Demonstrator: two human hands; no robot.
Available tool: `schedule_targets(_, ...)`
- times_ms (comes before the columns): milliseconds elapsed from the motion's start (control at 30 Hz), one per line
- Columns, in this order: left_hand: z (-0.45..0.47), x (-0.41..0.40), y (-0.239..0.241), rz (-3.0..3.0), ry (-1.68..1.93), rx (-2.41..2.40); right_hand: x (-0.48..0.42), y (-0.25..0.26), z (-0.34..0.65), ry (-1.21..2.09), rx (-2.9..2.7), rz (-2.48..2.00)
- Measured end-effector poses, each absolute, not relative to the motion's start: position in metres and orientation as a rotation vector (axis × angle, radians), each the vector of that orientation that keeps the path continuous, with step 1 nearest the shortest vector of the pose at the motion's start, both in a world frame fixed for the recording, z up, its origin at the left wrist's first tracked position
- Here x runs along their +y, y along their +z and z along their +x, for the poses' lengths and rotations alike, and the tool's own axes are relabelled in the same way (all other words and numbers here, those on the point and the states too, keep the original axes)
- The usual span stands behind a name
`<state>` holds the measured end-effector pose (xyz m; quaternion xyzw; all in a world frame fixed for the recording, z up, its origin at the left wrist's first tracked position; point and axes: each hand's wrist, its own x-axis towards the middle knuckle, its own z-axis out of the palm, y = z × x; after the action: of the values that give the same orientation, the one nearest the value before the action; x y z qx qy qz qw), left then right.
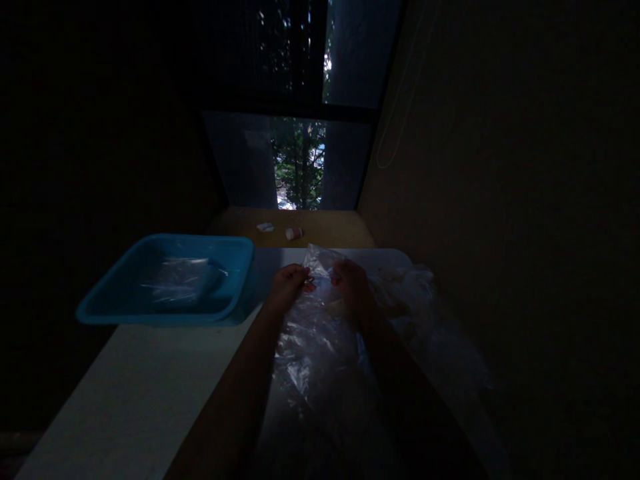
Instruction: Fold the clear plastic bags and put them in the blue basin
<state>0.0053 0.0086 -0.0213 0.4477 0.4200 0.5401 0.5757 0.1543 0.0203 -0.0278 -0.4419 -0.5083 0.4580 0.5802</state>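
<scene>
Between my two hands a clear plastic bag [323,259] is stretched, its upper edge raised above the table. My left hand [289,283] pinches its left side, with the fingers closed. On the opposite side my right hand [351,280] is closed on the bag too. Below my wrists, crumpled clear plastic sheeting [310,353] lies over the table and catches the light. A blue plastic basin [240,280] stands left of my left hand, holding a clear plastic packet [180,280]. Dim light hides the fine detail of my fingers.
More loose plastic [425,307] spreads along the right side of the white table [150,393]. On the ledge [335,230] behind it lie a small cylinder [295,234] and a crumpled white scrap [265,227]. A window [300,160] is beyond, and a wall [475,187] rises at right.
</scene>
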Motion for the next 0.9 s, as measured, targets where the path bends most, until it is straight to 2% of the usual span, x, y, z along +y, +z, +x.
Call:
schedule_targets(700, 0.0053, 0.0101, -0.0243, 1.1, 1.296, 0.956, 0.0168, -0.0245, 0.1533, 1.119, -1.142, -1.08)
schedule_targets(900, 0.0058, 0.0095, -0.0233, 1.124, 1.291, 0.959, 0.0149, -0.0191, 0.1551, 1.074, -1.323, -1.124)
